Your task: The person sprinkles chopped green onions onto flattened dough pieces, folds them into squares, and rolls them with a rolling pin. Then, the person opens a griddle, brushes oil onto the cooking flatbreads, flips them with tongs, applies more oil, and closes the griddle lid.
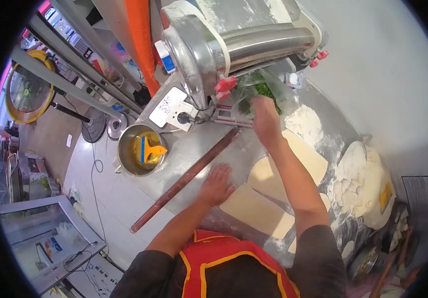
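Observation:
My left hand (217, 185) lies flat on the metal table, fingers spread, between a long wooden rolling pin (184, 180) and a sheet of rolled dough (257, 211). My right hand (265, 118) reaches to a clear plastic bag (287, 94) of chopped greens (267, 92). Its fingers curl down and away from me; what they hold, if anything, is hidden. More flat dough pieces (306, 154) lie under and beside my right forearm, partly overlapping.
A dough sheeter (268, 47) stands at the back. At left is a pot (124, 149) with yellow liquid and an orange-handled brush (152, 150). A flour heap (304, 124) and a floury dough mass (365, 184) lie to the right. A power socket (184, 116) sits behind the pot.

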Demonstrator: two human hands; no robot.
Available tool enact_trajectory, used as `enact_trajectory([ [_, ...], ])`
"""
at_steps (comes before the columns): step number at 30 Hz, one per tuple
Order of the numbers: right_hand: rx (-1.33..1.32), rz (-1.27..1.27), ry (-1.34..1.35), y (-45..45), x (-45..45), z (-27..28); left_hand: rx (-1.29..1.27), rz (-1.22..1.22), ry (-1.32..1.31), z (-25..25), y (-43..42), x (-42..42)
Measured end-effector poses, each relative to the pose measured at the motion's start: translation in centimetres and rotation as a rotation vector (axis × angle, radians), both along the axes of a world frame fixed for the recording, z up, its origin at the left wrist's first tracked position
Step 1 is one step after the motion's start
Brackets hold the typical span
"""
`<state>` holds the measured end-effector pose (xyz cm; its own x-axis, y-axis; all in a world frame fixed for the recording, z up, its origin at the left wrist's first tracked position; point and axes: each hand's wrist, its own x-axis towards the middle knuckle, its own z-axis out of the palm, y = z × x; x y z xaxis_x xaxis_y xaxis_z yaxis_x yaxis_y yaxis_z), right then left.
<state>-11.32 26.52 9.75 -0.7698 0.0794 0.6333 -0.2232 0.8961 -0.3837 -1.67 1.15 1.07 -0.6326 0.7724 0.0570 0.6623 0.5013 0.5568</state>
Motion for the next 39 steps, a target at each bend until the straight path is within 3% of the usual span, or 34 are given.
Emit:
enact_trajectory([
  [5, -0.059, -0.361, -0.262, 3.7, -3.7, -3.2, 0.008, 0.006, 0.013, 0.0, 0.1, 0.0],
  [9, -0.014, -0.430, -0.428, 2.6, -5.4, -1.6, 0.011, -0.014, 0.050, -0.2, 0.1, 0.0],
  [15, -0.024, -0.366, -0.329, 4.8, -6.9, -5.7, 0.011, -0.028, 0.037, -0.2, 0.0, -0.2],
  [18, -0.315, -0.355, -0.359, 6.5, -6.9, -5.1, -0.020, -0.026, 0.049, 0.0, 0.0, 0.0],
  [21, -1.011, -0.365, -0.365, 6.7, -6.0, -3.3, -0.056, -0.010, 0.005, 0.3, 0.2, 0.1],
  [23, -1.318, -0.253, -0.384, 7.4, -4.9, -3.6, -0.073, -0.003, -0.019, 0.4, 0.2, 0.1],
  [26, -1.655, -0.192, -0.353, 5.4, -1.0, 0.6, -0.122, -0.012, 0.002, -1.0, 0.3, 0.4],
  [29, -1.662, -0.113, -0.413, 4.7, 5.0, 1.2, -0.180, -0.042, 0.051, -2.6, 0.4, 0.5],
  [34, -1.507, -0.358, -0.423, 5.7, 14.8, -0.6, -0.108, -0.034, 0.072, -2.1, 0.4, 0.4],
  [37, -0.973, -0.596, -0.606, 7.6, 17.8, -3.0, -0.043, -0.028, 0.094, -1.6, 0.5, 0.5],
  [39, -0.393, -0.556, -0.416, 8.6, 18.9, -6.3, -0.006, -0.020, 0.102, -1.6, 0.5, 0.6],
])
